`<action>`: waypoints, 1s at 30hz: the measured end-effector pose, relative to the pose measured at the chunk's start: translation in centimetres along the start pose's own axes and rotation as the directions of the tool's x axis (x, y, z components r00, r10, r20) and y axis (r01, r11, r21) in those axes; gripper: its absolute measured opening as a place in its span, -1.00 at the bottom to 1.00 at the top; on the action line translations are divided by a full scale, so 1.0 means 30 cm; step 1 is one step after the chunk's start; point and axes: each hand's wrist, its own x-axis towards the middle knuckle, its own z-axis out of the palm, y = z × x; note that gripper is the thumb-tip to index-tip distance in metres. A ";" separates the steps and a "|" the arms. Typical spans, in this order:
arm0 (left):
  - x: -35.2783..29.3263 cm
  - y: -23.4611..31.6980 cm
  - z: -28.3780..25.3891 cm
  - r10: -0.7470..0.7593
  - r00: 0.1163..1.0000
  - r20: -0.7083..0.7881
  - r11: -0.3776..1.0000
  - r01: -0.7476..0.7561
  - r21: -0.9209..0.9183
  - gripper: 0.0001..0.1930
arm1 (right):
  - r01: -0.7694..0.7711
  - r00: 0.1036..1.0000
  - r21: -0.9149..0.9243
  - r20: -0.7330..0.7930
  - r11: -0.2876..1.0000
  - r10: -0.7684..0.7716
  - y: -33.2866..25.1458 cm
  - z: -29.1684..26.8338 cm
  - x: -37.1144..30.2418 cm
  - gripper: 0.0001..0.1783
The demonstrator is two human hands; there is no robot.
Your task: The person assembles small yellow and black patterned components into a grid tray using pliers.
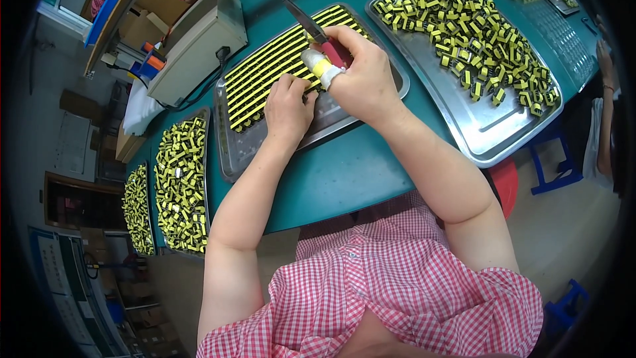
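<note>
1. Checked shirt (371, 285), pink and white, fills the lower middle of the frame; two bare forearms reach up from it.
2. Right hand (368, 76), just above the centre: its grip is closed around the red handle of a tool (333, 53), whose dark blade points to the upper left. Grey covering and white and yellow tape wrap the thumb.
3. Left hand (286, 107), left of centre, has its fingers bent down at the lower edge of the rows (265, 70); whether its grip pinches a part, I cannot tell.
4. These rows, yellow and black parts lined up diagonally, lie in the middle tray (230, 156), beneath both hands.
5. Right tray (480, 139), upper right of the frame, bears a loose heap (464, 33) of similar parts, with bare metal along its lower left.
6. Two more heaps, one larger (182, 179) and one smaller (137, 212), lie at the left.
7. Green surface (358, 169) carries the trays; a grey box (199, 53) stands at upper left.
</note>
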 end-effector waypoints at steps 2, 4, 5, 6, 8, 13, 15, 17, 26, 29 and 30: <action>-0.003 0.002 -0.004 -0.009 1.000 0.004 1.000 0.009 -0.001 -0.78 | 0.003 1.000 -0.008 0.001 1.000 -0.003 0.000 0.002 0.000 -0.72; -0.010 0.001 -0.011 -0.016 1.000 0.006 1.000 0.016 -0.004 -0.78 | -0.006 1.000 -0.013 0.003 1.000 0.006 -0.002 0.002 0.000 -0.71; -0.016 -0.002 -0.020 -0.030 0.999 -0.026 0.999 0.029 -0.039 -0.77 | -0.015 1.000 -0.016 0.007 1.000 0.015 -0.005 0.003 0.001 -0.71; -0.021 -0.004 -0.022 -0.041 0.998 -0.055 0.996 0.037 -0.080 -0.76 | -0.014 1.000 -0.021 0.004 1.000 0.014 -0.002 0.001 0.001 -0.71; -0.042 -0.012 -0.051 -0.054 0.996 -0.077 0.990 0.043 -0.132 -0.77 | -0.021 1.000 -0.012 -0.003 1.000 0.021 -0.002 0.002 0.002 -0.72; -0.122 0.011 -0.135 -0.056 0.984 -0.167 0.941 -0.004 -0.339 -0.83 | -0.009 1.000 -0.077 -0.018 0.997 0.007 0.010 0.002 0.004 -0.72; -0.147 0.001 -0.126 -0.028 0.978 -0.208 0.927 -0.053 -0.371 -0.87 | 0.015 1.000 -0.106 -0.022 0.994 -0.017 0.039 0.002 0.005 -0.71; -0.152 -0.005 -0.147 -0.022 0.984 -0.174 0.915 -0.051 -0.400 -0.88 | 0.063 0.997 -0.144 -0.026 0.988 -0.068 0.046 0.007 0.000 -0.72; -0.154 -0.034 -0.160 0.000 0.982 -0.190 0.849 -0.100 -0.518 -0.93 | 0.044 0.991 -0.429 0.131 0.902 0.014 0.045 -0.045 -0.040 -0.80; -0.166 -0.038 -0.170 0.003 0.979 -0.205 0.824 -0.118 -0.553 -0.93 | 0.087 0.973 -0.692 0.212 0.717 0.087 0.002 -0.165 -0.058 -0.79; -0.163 -0.032 -0.167 -0.009 0.978 -0.210 0.818 -0.113 -0.564 -0.93 | 0.055 0.968 -0.763 0.199 0.644 0.153 -0.002 -0.228 -0.057 -0.78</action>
